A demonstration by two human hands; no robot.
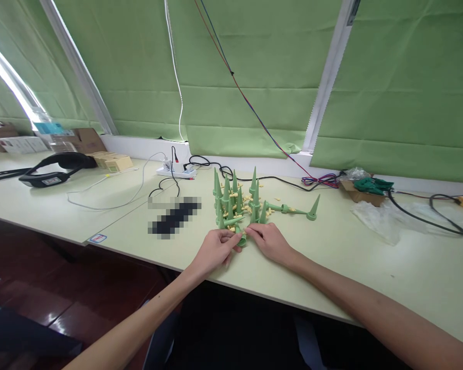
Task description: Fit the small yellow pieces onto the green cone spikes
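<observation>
My left hand (216,247) is closed around a green plastic cone (241,239), which lies tilted with its round base towards me. Close on its right, my right hand (269,240) has thumb and forefinger pinched together at the cone. A speck of yellow shows by those fingertips, but what they hold is too small to make out. Just beyond both hands stands a cluster of upright green cones (226,191), with small yellow plastic pieces (269,211) scattered among them. Some cones lie on their sides, and a single cone (314,208) stands apart at the right.
A pixelated dark object (175,218) lies left of the cones. Behind are a white power strip (177,171) and black cables. Far left sits a black headset (54,169) near small boxes (113,162). Clear plastic bags (378,221) and an open carton (360,193) are at right.
</observation>
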